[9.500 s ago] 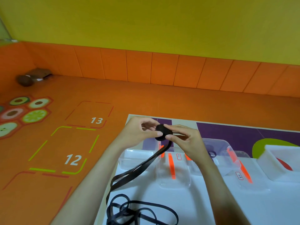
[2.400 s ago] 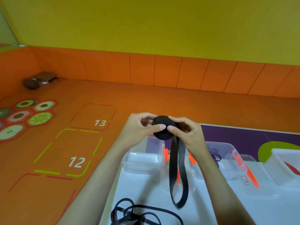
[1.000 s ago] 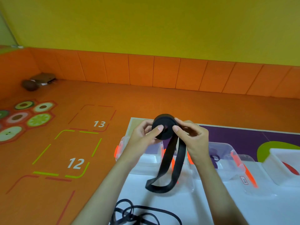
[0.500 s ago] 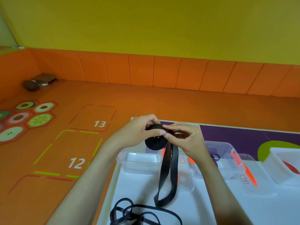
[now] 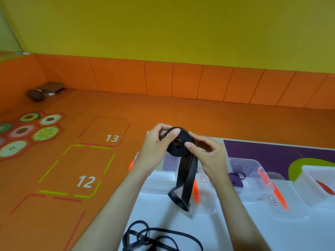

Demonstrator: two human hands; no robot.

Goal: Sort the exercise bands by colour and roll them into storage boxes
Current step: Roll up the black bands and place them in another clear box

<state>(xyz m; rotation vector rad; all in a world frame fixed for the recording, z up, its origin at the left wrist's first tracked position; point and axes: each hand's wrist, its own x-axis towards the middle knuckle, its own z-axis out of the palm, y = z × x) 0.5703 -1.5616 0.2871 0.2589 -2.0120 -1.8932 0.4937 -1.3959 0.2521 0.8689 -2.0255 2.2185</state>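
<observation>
Both hands hold a black exercise band wound into a roll (image 5: pixel 178 144) above the table's far left part. My left hand (image 5: pixel 155 145) grips the roll from the left, thumb across its top. My right hand (image 5: pixel 206 151) pinches it from the right with thumb and fingers. A short loop of the same black band (image 5: pixel 183 187) hangs from the roll down over a clear storage box (image 5: pixel 203 201) with an orange latch. More loose black bands (image 5: pixel 145 238) lie tangled on the white table near its front edge.
Clear lidded boxes stand in a row: one at the left (image 5: pixel 159 180), one holding purple bands (image 5: pixel 235 178), another at the right (image 5: pixel 282 205). A white tub (image 5: pixel 315 189) sits at the far right. Orange floor with numbered squares lies left of the white table (image 5: pixel 159 214).
The roll has grown thicker while the hanging loop got shorter and swung. Both hands lifted slightly with the roll and turned it so its flat face shows.
</observation>
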